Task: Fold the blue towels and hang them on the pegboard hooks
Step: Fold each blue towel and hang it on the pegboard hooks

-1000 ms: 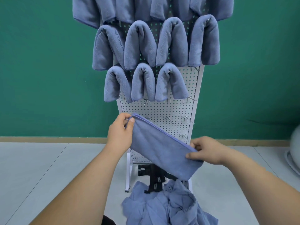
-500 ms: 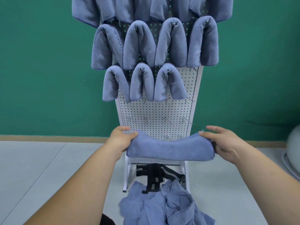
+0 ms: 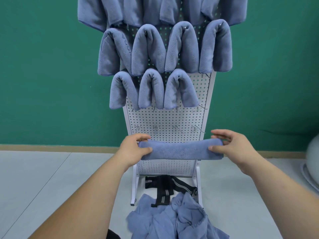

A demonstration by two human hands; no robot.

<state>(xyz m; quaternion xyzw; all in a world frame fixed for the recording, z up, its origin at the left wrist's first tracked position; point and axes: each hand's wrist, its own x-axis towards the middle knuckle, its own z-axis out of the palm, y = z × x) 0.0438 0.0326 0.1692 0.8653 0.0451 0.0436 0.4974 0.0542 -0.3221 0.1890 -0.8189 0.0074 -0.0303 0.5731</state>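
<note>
A folded blue towel (image 3: 179,150) is lying flat and sideways in the air, in front of the low part of the white pegboard (image 3: 165,121). The left hand (image 3: 133,149) is pinching the towel's left end, its grip closed on the cloth. The right hand (image 3: 231,147) is pinching the right end, its grip closed on it too. Bare hooks (image 3: 177,128) are sticking out just above the towel. More hanging towels (image 3: 148,49) are draping over hooks higher up. A loose pile of towels (image 3: 172,219) is lying on the floor (image 3: 51,178) below.
</note>
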